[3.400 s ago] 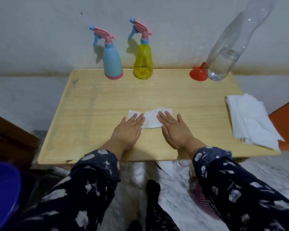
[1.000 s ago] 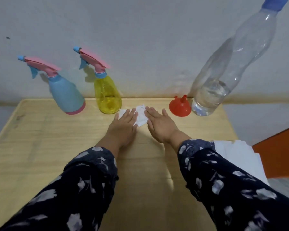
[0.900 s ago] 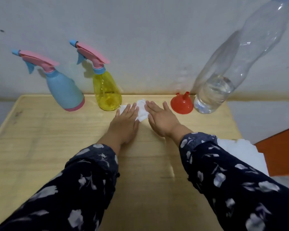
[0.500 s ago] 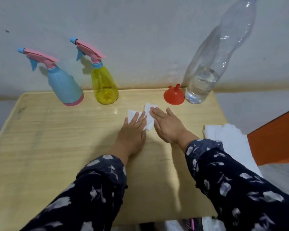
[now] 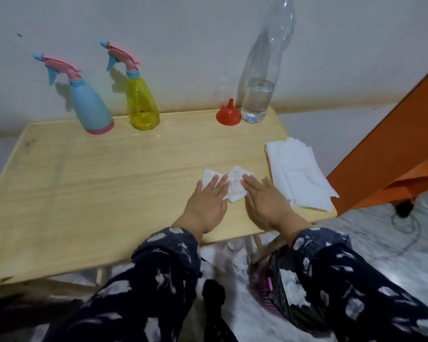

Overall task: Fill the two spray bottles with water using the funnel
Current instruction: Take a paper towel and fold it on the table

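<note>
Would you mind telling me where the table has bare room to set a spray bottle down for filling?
Bare wood spans the table left of the left hand, in front of the blue bottle. The right edge is crowded by the tissue stack.

Bench (image 5: 84, 193): I see pale wood.
Back edge: blue spray bottle (image 5: 90, 107), yellow spray bottle (image 5: 141, 104), red funnel (image 5: 228, 115), water bottle (image 5: 262, 90).
Right: folded white cloths (image 5: 299, 174).
Front: crumpled tissue (image 5: 235, 183) under both my flat hands.

Pale wood table (image 5: 89, 183) sitting against grey-white wall (image 5: 195, 33); marbled floor (image 5: 391, 245) and orange furniture (image 5: 391, 154) showing right.
</note>
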